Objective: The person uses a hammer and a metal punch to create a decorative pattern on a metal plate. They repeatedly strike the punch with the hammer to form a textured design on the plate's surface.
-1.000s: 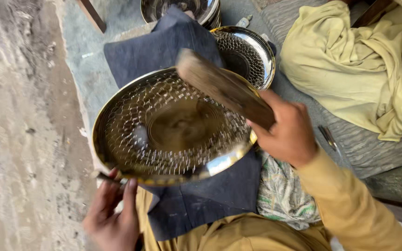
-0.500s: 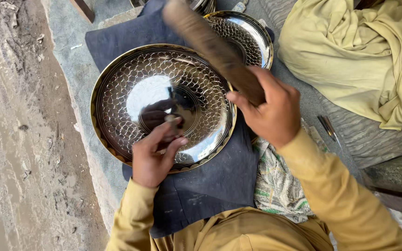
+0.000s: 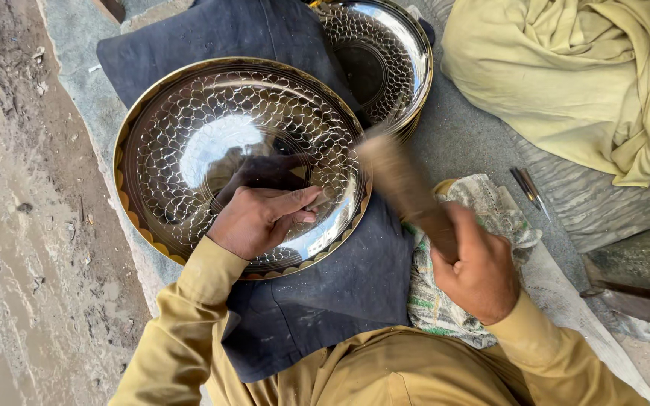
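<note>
1. I see no packages, labels, signs or screens anywhere around me here.

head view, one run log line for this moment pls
left hand: resting inside patterned metal plate | right hand: gripping wooden mallet, blurred | plate on dark cloth

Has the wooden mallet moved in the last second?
Yes. The wooden mallet in the right hand swung off the patterned metal plate, now beside its rim.
</note>
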